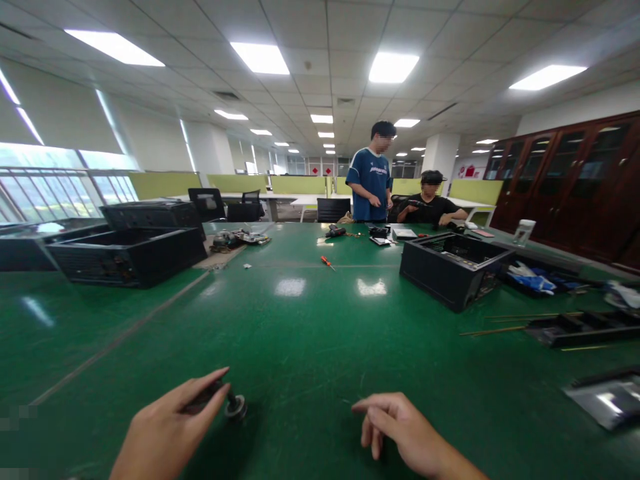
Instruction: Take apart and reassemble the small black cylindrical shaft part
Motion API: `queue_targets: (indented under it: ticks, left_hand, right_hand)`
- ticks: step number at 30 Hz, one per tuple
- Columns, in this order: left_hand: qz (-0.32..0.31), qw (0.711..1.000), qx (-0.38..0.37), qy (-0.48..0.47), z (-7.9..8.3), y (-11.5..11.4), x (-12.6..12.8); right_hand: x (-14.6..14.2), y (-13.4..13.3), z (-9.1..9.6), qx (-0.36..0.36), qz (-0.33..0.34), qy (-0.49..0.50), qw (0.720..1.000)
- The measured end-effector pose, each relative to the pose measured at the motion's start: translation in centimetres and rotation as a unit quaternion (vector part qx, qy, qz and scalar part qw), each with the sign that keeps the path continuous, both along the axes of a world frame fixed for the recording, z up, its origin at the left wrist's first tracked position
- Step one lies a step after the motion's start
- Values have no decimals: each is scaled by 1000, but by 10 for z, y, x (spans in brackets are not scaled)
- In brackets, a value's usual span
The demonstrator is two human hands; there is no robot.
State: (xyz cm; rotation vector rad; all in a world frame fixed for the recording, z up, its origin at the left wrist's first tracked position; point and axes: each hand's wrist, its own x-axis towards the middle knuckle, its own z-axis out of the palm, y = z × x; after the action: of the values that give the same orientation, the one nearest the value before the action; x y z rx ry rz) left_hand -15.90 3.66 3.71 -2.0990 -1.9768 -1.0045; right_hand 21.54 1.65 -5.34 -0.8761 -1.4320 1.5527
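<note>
Dark round-ended tool (231,403), perhaps a screwdriver, resting on table (310,333)

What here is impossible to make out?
Head view:
Small dark round-ended tool: mostly covered by the left hand gripping it.
Right hand: wrist cut off by the bottom edge.
Open black metal case: inside hidden by its own walls.
Small items at the green table's far end: too small.

table (310,347) green | tool (231,403) black | case (450,270) black | screwdriver (327,261) orange | cabinets (575,180) dark red-brown | shirt (370,183) blue

the left hand (165,427) and right hand (403,433) are both bare, ungloved and unsleeved.
</note>
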Motion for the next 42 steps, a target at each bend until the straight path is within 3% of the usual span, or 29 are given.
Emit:
queue_targets:
  ticks: [6,14,20,26,32,36,42]
  left_hand:
    - [-3,999,-2,-31,0,-1,14]
    - [26,990,-116,-75,-3,2,14]
    - [-3,982,-186,-38,-11,13,10]
    - [-21,979,-195,-49,-5,14,8]
    - [-69,975,-196,-77,-18,12,11]
    - [-112,973,-179,-97,-20,0,50]
    - [-259,943,-172,-115,-33,-30,159]
  right_hand:
    - [0,0,1,4,2,-2,1000]
    - [2,-2,0,-1,10,-7,1000]
    - [1,-3,3,3,20,-15,1000]
    - [1,-2,5,8,26,-32,999]
    - [1,-1,3,4,34,-42,999]
    - [8,0,7,7,17,-35,999]
    - [34,-2,28,44,26,-107,993]
